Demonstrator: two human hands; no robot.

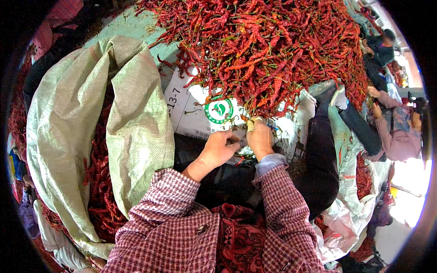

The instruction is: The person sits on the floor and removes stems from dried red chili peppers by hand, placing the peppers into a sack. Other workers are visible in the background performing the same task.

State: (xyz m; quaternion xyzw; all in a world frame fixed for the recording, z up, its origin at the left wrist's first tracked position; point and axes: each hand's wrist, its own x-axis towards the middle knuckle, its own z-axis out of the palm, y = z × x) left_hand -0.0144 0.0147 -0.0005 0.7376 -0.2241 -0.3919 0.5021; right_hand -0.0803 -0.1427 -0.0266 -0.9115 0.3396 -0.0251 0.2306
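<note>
A large heap of dried red chili peppers [259, 51] lies before me, spilling onto a white printed woven sack [191, 116] with a green round mark. My left hand [222, 146] is over the sack's near edge, thumb and fingers curled towards each other; whether anything is between them I cannot tell. Just right of it, my right hand [260, 138] has its fingers bent down at the heap's near edge, with pale wraps on a finger. An orange-red bit of chili shows at its fingertips, but its hold on it is unclear. Loose stems and chili bits lie around both hands.
To my left stands an open pale woven sack [140, 136] with dried red chilies [102, 204] inside. A white plastic bag [341, 218] with chilies is at the lower right. My dark-clad leg [319, 163] borders the printed sack. Other people [399, 133] sit at the right.
</note>
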